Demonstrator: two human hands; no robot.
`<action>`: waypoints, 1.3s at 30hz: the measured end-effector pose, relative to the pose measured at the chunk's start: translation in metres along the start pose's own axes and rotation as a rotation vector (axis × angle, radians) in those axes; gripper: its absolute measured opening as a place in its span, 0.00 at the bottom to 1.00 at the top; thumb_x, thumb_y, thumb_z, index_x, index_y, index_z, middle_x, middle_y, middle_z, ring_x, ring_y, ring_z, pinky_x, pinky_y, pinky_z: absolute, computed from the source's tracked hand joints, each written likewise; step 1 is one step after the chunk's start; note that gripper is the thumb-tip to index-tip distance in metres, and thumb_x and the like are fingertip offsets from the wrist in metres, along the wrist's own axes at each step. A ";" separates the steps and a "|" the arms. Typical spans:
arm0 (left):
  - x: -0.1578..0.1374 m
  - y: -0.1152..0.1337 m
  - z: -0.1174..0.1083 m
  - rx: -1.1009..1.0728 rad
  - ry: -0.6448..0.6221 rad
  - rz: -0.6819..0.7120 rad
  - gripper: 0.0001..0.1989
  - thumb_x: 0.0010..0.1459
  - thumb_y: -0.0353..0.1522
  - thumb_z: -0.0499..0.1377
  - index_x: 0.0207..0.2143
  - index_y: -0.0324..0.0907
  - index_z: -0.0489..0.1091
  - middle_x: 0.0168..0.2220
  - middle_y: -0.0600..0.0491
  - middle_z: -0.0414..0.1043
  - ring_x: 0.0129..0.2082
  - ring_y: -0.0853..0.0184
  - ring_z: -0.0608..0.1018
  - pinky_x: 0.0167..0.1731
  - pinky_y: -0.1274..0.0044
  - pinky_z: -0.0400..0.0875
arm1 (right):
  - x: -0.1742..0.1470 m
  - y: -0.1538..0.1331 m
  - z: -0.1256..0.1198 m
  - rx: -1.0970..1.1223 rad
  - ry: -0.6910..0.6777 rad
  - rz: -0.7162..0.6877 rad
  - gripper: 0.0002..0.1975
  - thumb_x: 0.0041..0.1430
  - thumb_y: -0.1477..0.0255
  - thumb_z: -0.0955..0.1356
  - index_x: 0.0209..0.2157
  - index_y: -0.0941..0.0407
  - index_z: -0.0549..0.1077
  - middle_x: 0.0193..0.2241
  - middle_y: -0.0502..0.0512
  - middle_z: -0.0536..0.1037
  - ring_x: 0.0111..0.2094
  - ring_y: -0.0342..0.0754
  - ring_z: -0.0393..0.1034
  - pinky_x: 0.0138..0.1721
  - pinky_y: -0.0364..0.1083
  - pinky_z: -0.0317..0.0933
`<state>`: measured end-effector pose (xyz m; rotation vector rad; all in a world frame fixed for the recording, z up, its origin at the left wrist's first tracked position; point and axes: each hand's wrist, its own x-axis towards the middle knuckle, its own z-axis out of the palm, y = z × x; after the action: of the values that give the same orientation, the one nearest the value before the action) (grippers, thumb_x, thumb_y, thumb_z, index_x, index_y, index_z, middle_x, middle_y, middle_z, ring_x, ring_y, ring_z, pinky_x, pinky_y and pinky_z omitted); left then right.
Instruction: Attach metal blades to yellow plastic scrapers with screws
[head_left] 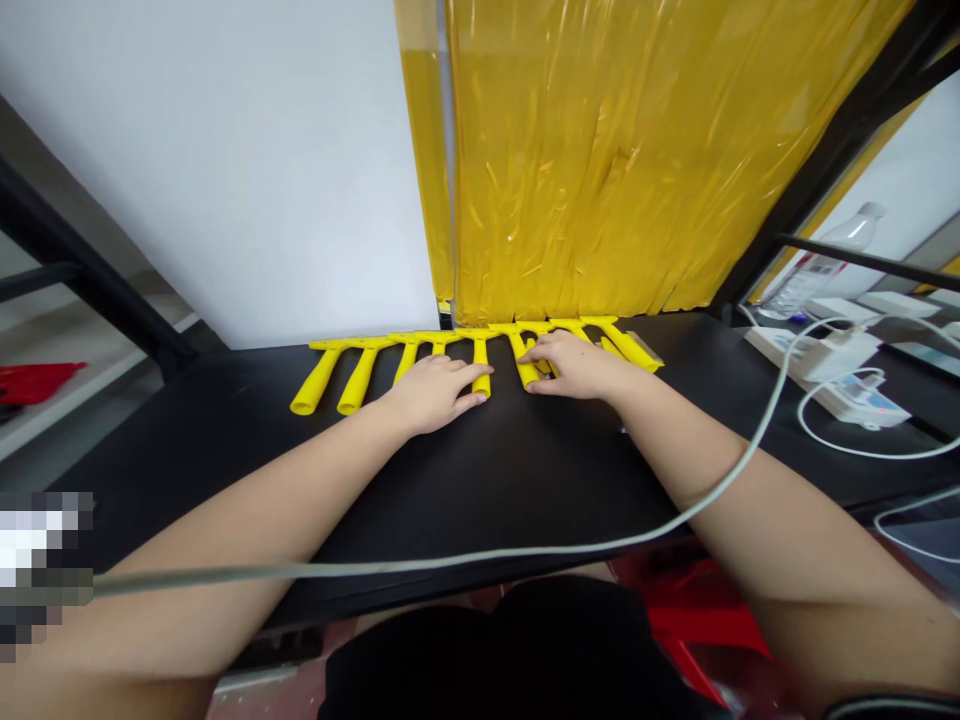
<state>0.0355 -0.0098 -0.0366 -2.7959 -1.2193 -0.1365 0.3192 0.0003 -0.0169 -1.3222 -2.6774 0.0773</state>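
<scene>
Several yellow T-shaped scrapers lie in a row along the back of the black tabletop (pixel 480 490), their hollow round handles toward me. My left hand (pixel 433 394) has its thumb and index finger closed at the handle end of a middle scraper (pixel 480 352). Just right of that, my right hand (pixel 577 364) grips the handle of another scraper (pixel 519 347) between fingers and thumb. Part of the row is covered by my hands. At the left end, two scrapers (pixel 319 378) show fully. The rightmost scraper (pixel 628 345) lies slanted, with a greyish strip beside its handle.
Behind the row rise a white panel (pixel 285 170) and a yellow film-wrapped panel (pixel 600 170). A white cable (pixel 525 552) crosses over my forearms. On the right are a power strip (pixel 862 400) with a plug and a plastic bottle (pixel 832 260). Black frame posts stand either side.
</scene>
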 end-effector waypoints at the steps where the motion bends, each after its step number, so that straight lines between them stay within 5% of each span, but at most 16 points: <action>1: 0.000 0.000 0.000 -0.001 0.001 -0.004 0.27 0.75 0.49 0.49 0.68 0.48 0.67 0.56 0.47 0.79 0.54 0.52 0.78 0.58 0.62 0.66 | 0.000 -0.001 -0.001 -0.001 -0.009 0.004 0.26 0.64 0.61 0.73 0.60 0.58 0.80 0.53 0.67 0.80 0.57 0.66 0.72 0.61 0.61 0.64; 11: -0.002 0.000 0.002 0.005 0.009 -0.011 0.27 0.75 0.49 0.48 0.70 0.51 0.65 0.62 0.48 0.76 0.57 0.52 0.75 0.60 0.61 0.62 | -0.001 -0.003 -0.003 0.008 -0.029 0.028 0.28 0.64 0.61 0.74 0.61 0.59 0.79 0.53 0.68 0.80 0.58 0.66 0.71 0.62 0.60 0.64; 20: -0.006 0.011 -0.015 0.081 0.037 0.020 0.24 0.70 0.54 0.54 0.55 0.50 0.75 0.47 0.48 0.81 0.54 0.50 0.77 0.68 0.49 0.46 | -0.001 0.000 0.000 0.007 -0.008 0.016 0.28 0.63 0.60 0.74 0.61 0.58 0.80 0.52 0.67 0.80 0.57 0.65 0.72 0.61 0.58 0.64; 26: -0.011 0.029 -0.034 0.058 -0.037 0.019 0.23 0.72 0.53 0.49 0.42 0.49 0.75 0.35 0.51 0.81 0.45 0.52 0.80 0.60 0.51 0.55 | -0.002 0.000 0.001 0.014 -0.006 0.016 0.29 0.63 0.59 0.74 0.61 0.57 0.79 0.53 0.68 0.80 0.58 0.67 0.72 0.61 0.60 0.65; 30: -0.009 0.031 -0.035 0.085 -0.048 -0.054 0.23 0.72 0.51 0.48 0.45 0.48 0.76 0.36 0.48 0.83 0.40 0.52 0.81 0.52 0.55 0.60 | -0.006 0.008 -0.012 0.056 0.105 0.013 0.31 0.65 0.58 0.72 0.64 0.59 0.76 0.53 0.67 0.81 0.55 0.64 0.74 0.59 0.59 0.65; 34: -0.007 0.028 -0.033 0.082 -0.062 -0.096 0.24 0.70 0.51 0.51 0.51 0.46 0.78 0.42 0.45 0.85 0.43 0.50 0.82 0.52 0.55 0.62 | -0.027 0.029 -0.042 0.183 0.172 0.180 0.22 0.63 0.59 0.72 0.54 0.56 0.80 0.40 0.59 0.84 0.38 0.55 0.77 0.43 0.52 0.70; 39: -0.008 0.029 -0.039 0.066 -0.117 -0.077 0.23 0.71 0.48 0.51 0.33 0.45 0.76 0.30 0.49 0.81 0.33 0.55 0.81 0.46 0.60 0.67 | -0.086 0.051 -0.058 0.334 -0.075 0.242 0.15 0.53 0.58 0.77 0.39 0.52 0.82 0.33 0.54 0.84 0.32 0.51 0.78 0.35 0.50 0.70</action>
<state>0.0499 -0.0396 -0.0001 -2.7359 -1.3308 0.0629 0.4199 -0.0378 0.0244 -1.5413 -2.4061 0.5846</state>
